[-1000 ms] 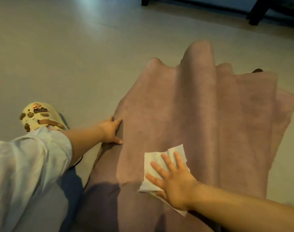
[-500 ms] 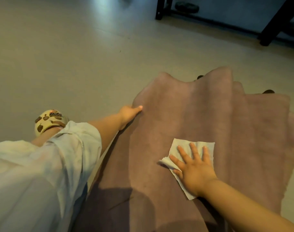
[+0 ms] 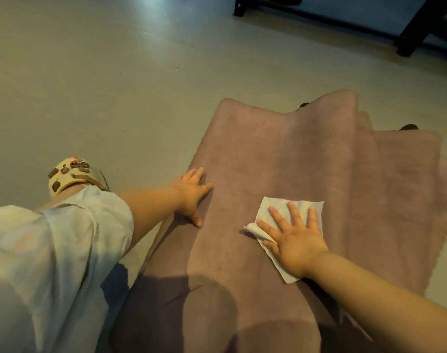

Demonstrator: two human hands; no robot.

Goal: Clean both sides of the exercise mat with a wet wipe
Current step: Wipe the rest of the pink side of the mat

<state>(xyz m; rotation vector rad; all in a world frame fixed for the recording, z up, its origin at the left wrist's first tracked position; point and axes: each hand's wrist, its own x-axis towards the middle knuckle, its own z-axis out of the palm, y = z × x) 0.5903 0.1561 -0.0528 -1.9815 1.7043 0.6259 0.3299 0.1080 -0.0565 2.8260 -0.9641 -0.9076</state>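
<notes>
1. The soft, dusty-pink exercise mat (image 3: 306,179) lies on the pale grey floor (image 3: 90,85). It is not flat. It has long bumps and folds, and its far end is bunched up.
2. The right hand (image 3: 293,240) lies flat with its fingers spread out. It presses the thin white wet wipe (image 3: 288,212) down on the middle of the mat. It does not grip the wipe.
3. The left hand (image 3: 192,192) is flat too, with straight fingers. It presses on the left edge of the mat and grips nothing.
4. The mat looks light and floppy, like thick cloth. I think it slides and wrinkles when you rub it, so one hand should hold it down.
5. The wipe looks very thin and wet. I think it can bunch up or tear, so a flat palm works best.
6. To turn the mat over, the long edge near the left hand looks like a good place to grab.
7. A cream shoe with brown spots (image 3: 69,174) stands on the floor to the left of the mat.
</notes>
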